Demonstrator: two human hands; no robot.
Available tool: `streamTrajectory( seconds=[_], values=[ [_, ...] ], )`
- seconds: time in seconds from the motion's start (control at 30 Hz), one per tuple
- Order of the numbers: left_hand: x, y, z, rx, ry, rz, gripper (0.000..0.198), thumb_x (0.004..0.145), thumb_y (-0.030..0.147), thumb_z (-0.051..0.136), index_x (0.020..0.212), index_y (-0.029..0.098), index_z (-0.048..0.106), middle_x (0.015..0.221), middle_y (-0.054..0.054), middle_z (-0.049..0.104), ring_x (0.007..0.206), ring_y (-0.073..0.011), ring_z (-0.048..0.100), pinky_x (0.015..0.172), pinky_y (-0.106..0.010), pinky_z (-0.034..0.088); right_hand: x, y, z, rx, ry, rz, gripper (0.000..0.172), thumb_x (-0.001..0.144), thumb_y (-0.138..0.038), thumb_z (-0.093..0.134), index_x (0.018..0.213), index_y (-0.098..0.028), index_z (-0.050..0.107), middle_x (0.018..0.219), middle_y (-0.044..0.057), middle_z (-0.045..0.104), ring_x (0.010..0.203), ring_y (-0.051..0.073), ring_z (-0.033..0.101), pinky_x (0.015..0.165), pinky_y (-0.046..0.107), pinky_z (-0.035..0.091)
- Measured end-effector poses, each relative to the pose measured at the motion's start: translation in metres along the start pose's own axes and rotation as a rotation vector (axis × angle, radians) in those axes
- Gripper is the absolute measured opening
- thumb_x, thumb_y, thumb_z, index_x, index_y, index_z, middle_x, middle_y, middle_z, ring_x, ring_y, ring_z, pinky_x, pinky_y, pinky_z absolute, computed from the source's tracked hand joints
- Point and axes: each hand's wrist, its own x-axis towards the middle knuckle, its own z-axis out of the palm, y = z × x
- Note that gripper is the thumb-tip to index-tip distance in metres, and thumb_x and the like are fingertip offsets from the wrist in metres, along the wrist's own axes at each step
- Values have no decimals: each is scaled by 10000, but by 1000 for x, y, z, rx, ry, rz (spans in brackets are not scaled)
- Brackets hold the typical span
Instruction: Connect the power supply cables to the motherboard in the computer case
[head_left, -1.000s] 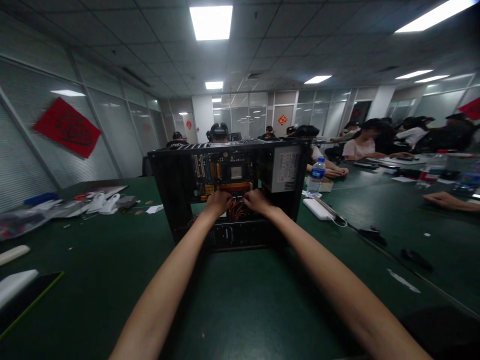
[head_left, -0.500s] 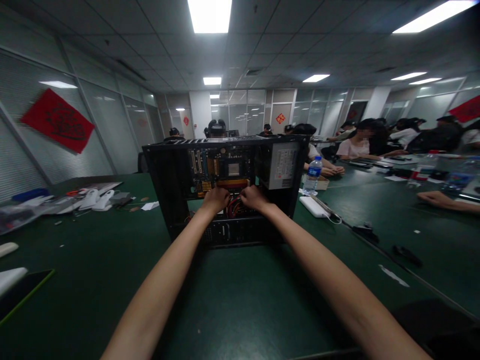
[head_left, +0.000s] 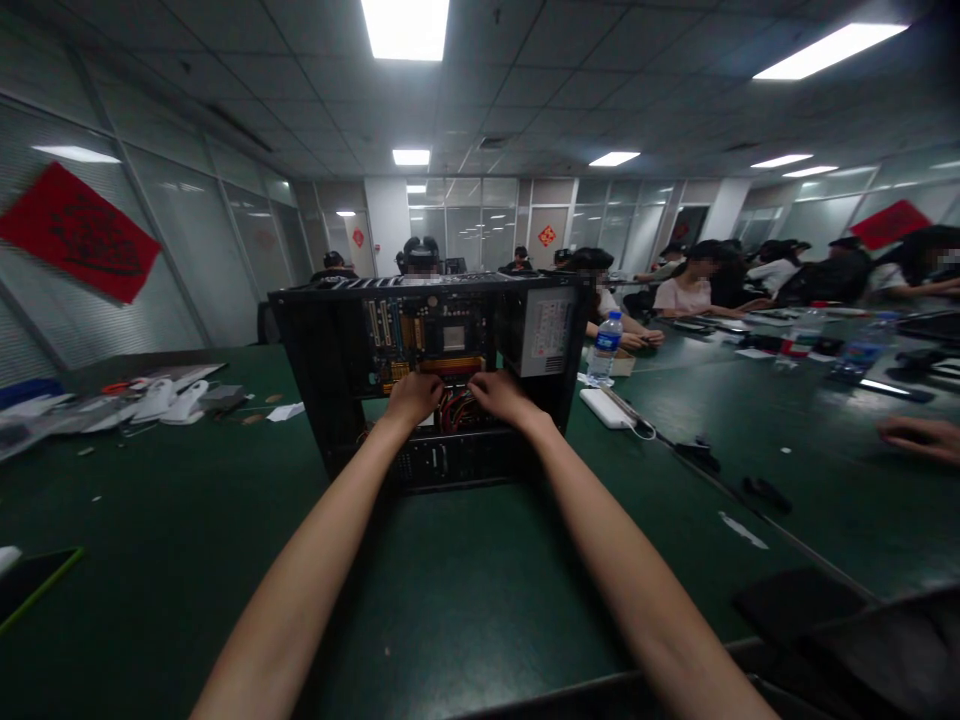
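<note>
An open computer case (head_left: 300, 350) stands on the green table (head_left: 442, 580), its inside facing me. In it are a motherboard (head_left: 480, 325), a bare processor socket area (head_left: 454, 338) and a labelled power supply (head_left: 546, 330) at the upper right. My left hand (head_left: 415, 400) is closed at the left end of the red and yellow memory slots (head_left: 454, 367). At their right end my right hand (head_left: 501, 394) is closed too, fingers curled. Whatever the fingertips grip is hidden. Between and below both hands hangs a bundle of coloured cables (head_left: 457, 410).
Right of the case stand a water bottle (head_left: 604, 348) and a white power strip (head_left: 604, 408) with a cable. Papers and white parts (head_left: 176, 400) lie at the left. Another person's hand (head_left: 919, 438) rests at the right edge. Several people sit farther back.
The whole view has shifted, so the case and hands appear farther left. My right hand has moved slightly up against the slots; both hands stay inside the case.
</note>
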Motion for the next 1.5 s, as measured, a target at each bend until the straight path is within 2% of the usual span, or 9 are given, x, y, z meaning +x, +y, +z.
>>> streamTrajectory(
  seconds=[0.2,0.3,0.37,0.43,0.57,0.7,0.93,1.23,1.5],
  values=[
    [-18,-8,-13,-99,67,61,508,1014,494,356,951,216,776,949,-108,776,927,-248,716,759,-299,481,-63,-5,-10,34,281,-296,392,1036,-365,375,957,-172,707,887,95,730,816,175,667,781,268,471],
    [-38,-16,-18,-88,29,164,550,1020,504,330,861,210,766,898,-97,771,854,-236,714,702,-294,464,-105,22,-17,39,660,-365,279,972,-360,476,858,-199,672,781,71,656,731,174,612,733,304,488],
    [-57,-20,-18,-12,-5,215,572,1020,509,310,808,205,745,864,-101,761,816,-245,706,677,-305,460,-123,49,-19,113,1012,-157,241,945,-390,502,931,-201,651,943,98,645,909,213,624,843,368,502],
    [-76,-22,-14,82,-44,252,565,1017,507,298,815,200,727,863,-109,752,802,-260,699,677,-324,469,-128,75,-16,313,1178,171,363,948,-474,451,1111,-192,611,1167,134,604,1102,242,593,923,411,494],
    [-103,-23,-2,156,28,255,482,1001,491,323,899,198,692,941,-134,734,857,-281,684,764,-375,503,-117,97,13,893,826,691,686,948,-636,159,1368,-188,465,1362,151,554,1222,236,588,904,376,524],
    [-107,-26,0,88,51,261,425,983,479,345,880,219,665,932,-129,719,865,-285,672,806,-404,513,-110,77,46,1230,495,680,766,879,-769,289,1268,-184,592,1233,96,682,1138,226,641,881,324,547],
    [-105,-30,-10,75,-22,339,383,986,440,319,905,240,636,955,-122,707,870,-282,659,827,-421,522,-116,60,54,1405,539,734,579,781,-744,553,924,-201,695,878,2,740,967,207,674,867,297,553],
    [-113,-44,-10,72,-22,341,354,980,424,367,1003,223,656,1061,-136,718,937,-282,679,851,-417,534,-118,42,54,1385,627,785,464,769,-655,606,902,-214,666,954,-18,743,1029,201,660,913,309,539],
    [-144,-96,-19,49,72,293,411,963,489,360,936,242,687,999,-121,739,904,-289,689,848,-438,528,-117,-12,71,1442,521,678,495,838,-653,547,1000,-216,715,982,-11,752,1032,195,661,936,307,527]
  ],
)
